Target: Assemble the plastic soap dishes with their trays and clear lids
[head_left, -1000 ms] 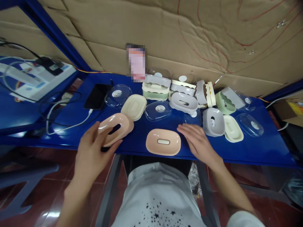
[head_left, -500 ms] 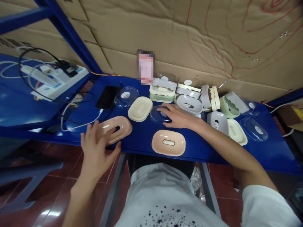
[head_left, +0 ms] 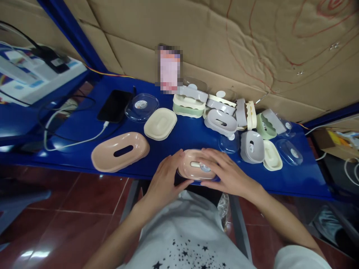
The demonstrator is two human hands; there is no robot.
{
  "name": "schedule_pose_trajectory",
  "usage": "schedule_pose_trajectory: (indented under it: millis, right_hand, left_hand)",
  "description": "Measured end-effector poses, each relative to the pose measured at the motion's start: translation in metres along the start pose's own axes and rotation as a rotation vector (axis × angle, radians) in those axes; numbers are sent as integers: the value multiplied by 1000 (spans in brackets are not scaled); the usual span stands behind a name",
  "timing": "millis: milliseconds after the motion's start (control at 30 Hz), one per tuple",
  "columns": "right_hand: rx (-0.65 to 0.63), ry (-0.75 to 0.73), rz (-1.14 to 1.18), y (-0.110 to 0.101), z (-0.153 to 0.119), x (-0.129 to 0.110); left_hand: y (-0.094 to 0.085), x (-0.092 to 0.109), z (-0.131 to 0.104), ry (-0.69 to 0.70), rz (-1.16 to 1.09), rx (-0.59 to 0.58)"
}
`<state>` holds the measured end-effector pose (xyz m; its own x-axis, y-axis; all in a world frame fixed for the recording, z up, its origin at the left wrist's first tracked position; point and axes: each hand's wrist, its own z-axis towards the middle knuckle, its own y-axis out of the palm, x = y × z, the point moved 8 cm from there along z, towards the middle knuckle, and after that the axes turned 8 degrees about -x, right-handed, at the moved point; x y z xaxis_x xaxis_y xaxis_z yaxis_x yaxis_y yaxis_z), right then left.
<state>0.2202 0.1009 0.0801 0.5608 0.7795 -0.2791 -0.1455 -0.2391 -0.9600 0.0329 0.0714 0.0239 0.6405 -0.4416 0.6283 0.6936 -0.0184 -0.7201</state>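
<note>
Near the front edge of the table, a peach soap dish [head_left: 187, 170] has a clear plastic lid [head_left: 205, 168] with a round sticker over it. My left hand [head_left: 169, 173] curves round the left side of the lid, thumb at the near edge. On the other side, my right hand [head_left: 226, 172] grips the lid's right end, fingers over its top. Whether the lid is fully seated cannot be seen. To the left lies a second, larger peach tray [head_left: 105, 156] with an oval slot. A cream dish [head_left: 160, 125] rests behind my left hand.
Grey, cream and green soap dishes [head_left: 190, 108] stand stacked at the back. More clear lids [head_left: 141, 107] lie around the blue table [head_left: 183, 136]. A black phone [head_left: 114, 106] with a white cable is at the left, and a blurred-out phone [head_left: 169, 71] leans on the cardboard.
My right hand has brought the clear lid from behind onto the peach soap dish. My left hand has left the larger peach tray and moved right to the lid.
</note>
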Motion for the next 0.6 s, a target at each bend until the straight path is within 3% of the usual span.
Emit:
schedule_pose_trajectory:
  millis: [233, 600]
  right_hand:
    - [90, -96, 32, 10, 11, -5]
    - [162, -129, -101, 19, 4, -11]
  left_hand:
    - [-1, -13, -5, -76, -71, -12]
    - [1, -12, -2, -129, -58, -93]
